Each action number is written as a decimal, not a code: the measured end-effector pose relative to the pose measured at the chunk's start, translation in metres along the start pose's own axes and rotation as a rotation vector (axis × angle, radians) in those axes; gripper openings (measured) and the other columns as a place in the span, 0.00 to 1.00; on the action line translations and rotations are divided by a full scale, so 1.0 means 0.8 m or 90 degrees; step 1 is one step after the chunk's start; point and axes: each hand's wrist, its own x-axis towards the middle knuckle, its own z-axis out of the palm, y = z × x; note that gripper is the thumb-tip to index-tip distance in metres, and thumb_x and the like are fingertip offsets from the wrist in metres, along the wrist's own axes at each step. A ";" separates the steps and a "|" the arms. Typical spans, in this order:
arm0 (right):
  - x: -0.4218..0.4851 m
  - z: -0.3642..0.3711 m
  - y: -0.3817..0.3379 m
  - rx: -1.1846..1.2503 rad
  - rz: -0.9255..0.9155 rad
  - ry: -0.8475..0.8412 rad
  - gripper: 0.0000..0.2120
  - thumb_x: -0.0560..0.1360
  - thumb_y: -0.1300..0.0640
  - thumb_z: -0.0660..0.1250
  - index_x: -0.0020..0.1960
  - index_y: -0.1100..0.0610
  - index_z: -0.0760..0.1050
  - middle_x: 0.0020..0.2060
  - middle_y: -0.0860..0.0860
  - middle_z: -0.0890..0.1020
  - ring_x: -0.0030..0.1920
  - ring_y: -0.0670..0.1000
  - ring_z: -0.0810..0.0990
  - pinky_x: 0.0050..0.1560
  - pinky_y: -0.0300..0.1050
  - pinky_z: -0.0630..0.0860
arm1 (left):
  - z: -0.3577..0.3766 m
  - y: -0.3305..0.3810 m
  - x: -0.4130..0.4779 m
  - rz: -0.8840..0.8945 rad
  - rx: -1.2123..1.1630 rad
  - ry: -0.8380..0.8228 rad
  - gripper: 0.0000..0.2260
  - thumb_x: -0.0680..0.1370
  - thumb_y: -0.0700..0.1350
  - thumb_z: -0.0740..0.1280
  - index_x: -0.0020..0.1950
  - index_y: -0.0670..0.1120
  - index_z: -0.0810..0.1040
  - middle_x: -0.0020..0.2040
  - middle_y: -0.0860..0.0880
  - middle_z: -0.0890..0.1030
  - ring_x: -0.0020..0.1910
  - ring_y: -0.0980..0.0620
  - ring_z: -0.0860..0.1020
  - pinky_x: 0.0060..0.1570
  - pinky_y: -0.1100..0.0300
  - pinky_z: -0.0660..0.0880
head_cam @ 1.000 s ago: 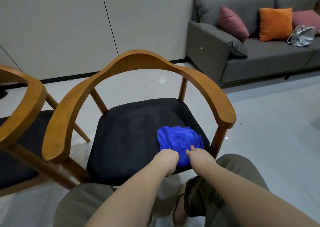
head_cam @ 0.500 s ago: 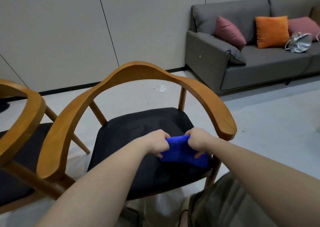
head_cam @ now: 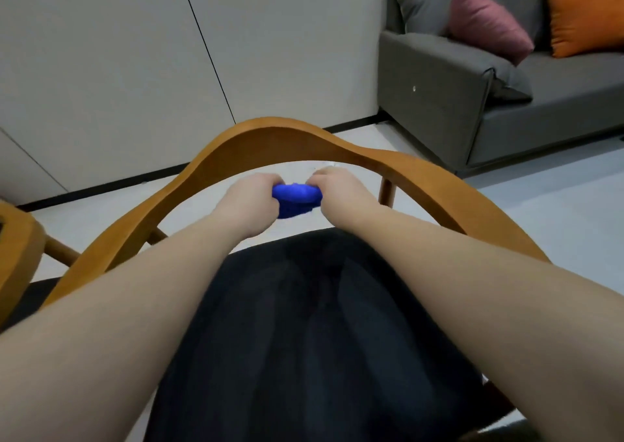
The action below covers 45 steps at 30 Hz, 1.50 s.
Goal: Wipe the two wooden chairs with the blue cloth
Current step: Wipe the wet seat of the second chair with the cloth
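Left hand [head_cam: 251, 202] and right hand [head_cam: 337, 188] clenched on opposite ends of the bunched blue cloth [head_cam: 295, 198], just short of the middle of the wooden chair's curved back rail [head_cam: 287, 141]; best draped over the rail and drawn end to end under tension; beyond the rail, grey sofa [head_cam: 432, 80] bearing maroon cushion [head_cam: 486, 26] and orange cushion [head_cam: 584, 12].

Soft, even indoor light with faint shadows; slightly blurred overall, wide-angle stretching forearms at the lower corners.
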 end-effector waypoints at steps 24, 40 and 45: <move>-0.096 0.128 0.124 -0.147 0.376 -0.286 0.40 0.79 0.51 0.65 0.81 0.56 0.44 0.79 0.60 0.48 0.78 0.62 0.51 0.76 0.53 0.58 | 0.232 0.066 -0.014 0.215 0.031 -0.285 0.25 0.82 0.36 0.58 0.78 0.48 0.63 0.79 0.47 0.60 0.79 0.41 0.52 0.74 0.53 0.56; -0.217 0.131 0.083 -0.136 0.461 -0.329 0.38 0.81 0.55 0.62 0.81 0.55 0.41 0.79 0.63 0.45 0.78 0.66 0.52 0.75 0.58 0.59 | 0.201 0.096 -0.115 0.265 0.088 -0.410 0.30 0.80 0.32 0.57 0.79 0.52 0.61 0.82 0.50 0.52 0.80 0.45 0.50 0.75 0.49 0.59; -0.248 0.124 0.070 -0.148 0.451 -0.339 0.37 0.81 0.58 0.62 0.81 0.57 0.42 0.78 0.65 0.46 0.76 0.68 0.55 0.75 0.57 0.61 | 0.201 0.096 -0.146 0.276 0.130 -0.426 0.31 0.80 0.32 0.57 0.79 0.56 0.60 0.82 0.52 0.52 0.80 0.46 0.51 0.72 0.47 0.65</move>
